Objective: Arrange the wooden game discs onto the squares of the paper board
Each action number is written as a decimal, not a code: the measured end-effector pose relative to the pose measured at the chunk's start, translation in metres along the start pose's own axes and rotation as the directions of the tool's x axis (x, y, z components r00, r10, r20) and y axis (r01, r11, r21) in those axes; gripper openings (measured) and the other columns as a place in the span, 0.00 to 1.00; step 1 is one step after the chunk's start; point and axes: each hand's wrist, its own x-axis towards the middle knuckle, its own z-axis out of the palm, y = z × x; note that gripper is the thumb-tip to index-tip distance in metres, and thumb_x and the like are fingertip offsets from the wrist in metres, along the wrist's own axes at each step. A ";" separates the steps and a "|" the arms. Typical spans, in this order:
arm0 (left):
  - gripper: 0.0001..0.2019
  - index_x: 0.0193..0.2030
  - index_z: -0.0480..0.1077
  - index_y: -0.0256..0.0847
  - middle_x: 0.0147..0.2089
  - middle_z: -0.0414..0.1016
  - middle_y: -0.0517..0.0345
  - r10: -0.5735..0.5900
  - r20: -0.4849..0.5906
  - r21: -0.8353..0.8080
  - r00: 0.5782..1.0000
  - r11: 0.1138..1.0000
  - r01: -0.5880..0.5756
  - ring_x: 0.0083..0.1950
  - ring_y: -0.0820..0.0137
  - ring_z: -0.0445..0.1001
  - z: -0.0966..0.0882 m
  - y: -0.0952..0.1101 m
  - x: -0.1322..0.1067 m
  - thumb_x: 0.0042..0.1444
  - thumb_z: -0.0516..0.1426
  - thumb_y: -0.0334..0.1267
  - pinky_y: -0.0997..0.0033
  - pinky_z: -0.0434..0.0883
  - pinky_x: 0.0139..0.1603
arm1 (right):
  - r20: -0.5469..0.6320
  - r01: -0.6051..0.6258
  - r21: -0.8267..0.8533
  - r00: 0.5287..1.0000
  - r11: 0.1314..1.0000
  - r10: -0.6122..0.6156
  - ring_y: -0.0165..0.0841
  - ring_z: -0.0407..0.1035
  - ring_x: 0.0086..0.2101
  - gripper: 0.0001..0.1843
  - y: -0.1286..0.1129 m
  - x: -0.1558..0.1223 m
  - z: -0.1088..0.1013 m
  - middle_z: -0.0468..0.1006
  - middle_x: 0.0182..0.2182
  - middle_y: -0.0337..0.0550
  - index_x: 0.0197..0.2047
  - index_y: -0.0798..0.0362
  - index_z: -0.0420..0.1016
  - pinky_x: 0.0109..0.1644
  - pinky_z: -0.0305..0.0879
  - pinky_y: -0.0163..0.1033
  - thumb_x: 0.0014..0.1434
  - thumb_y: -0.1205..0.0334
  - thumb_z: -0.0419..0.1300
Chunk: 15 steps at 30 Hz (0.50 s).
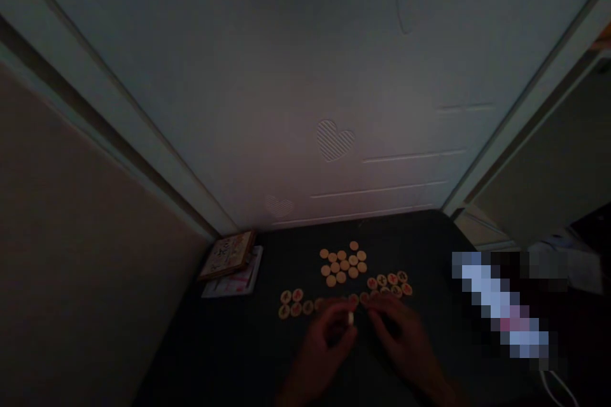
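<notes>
My left hand (329, 334) is closed, pinching a small pale xiangqi piece (351, 318) edge-on between thumb and fingers, just above the dark tabletop. Opposite it, my right hand (401, 331) has its thumb and fingers slightly apart, with the fingertips at a round piece (365, 299) in the front row. Marked pieces (296, 309) stretch left from my hands, and more marked pieces (392, 279) lie in two rows beyond the right hand. Several face-down plain pieces (344, 265) form a loose group behind. My hands cover part of the front row.
A wooden box or book (229, 254) rests on a pale booklet (233, 283) at the back left of the dark table (214, 343). A white panel (267, 108) with embossed hearts rises behind. A pixelated bright object (501, 305) lies to the right, near a white cable (556, 385).
</notes>
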 end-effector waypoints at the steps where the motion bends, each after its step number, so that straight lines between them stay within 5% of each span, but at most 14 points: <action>1: 0.15 0.53 0.75 0.49 0.56 0.77 0.50 -0.040 -0.028 -0.033 0.999 0.999 0.039 0.55 0.59 0.77 0.005 -0.007 -0.004 0.61 0.61 0.48 0.59 0.75 0.57 | 0.011 -0.021 0.029 1.000 0.999 0.021 0.40 0.80 0.44 0.10 -0.004 -0.010 0.007 0.84 0.43 0.44 0.48 0.43 0.79 0.48 0.79 0.46 0.69 0.60 0.57; 7: 0.22 0.55 0.75 0.46 0.51 0.82 0.50 -0.205 -0.123 -0.179 0.971 0.967 0.182 0.47 0.61 0.81 0.017 -0.021 -0.017 0.62 0.58 0.58 0.61 0.77 0.53 | -0.105 -0.125 0.109 0.985 0.986 0.136 0.40 0.80 0.40 0.10 -0.015 -0.030 0.033 0.83 0.40 0.44 0.48 0.43 0.80 0.43 0.80 0.43 0.69 0.58 0.57; 15: 0.19 0.49 0.73 0.44 0.46 0.83 0.50 -0.194 -0.123 -0.356 0.973 0.924 0.139 0.43 0.61 0.83 0.019 -0.023 -0.014 0.59 0.63 0.54 0.63 0.79 0.47 | -0.093 -0.116 0.120 0.987 0.986 0.128 0.40 0.79 0.39 0.11 -0.012 -0.028 0.037 0.82 0.39 0.46 0.47 0.45 0.81 0.42 0.79 0.43 0.69 0.57 0.57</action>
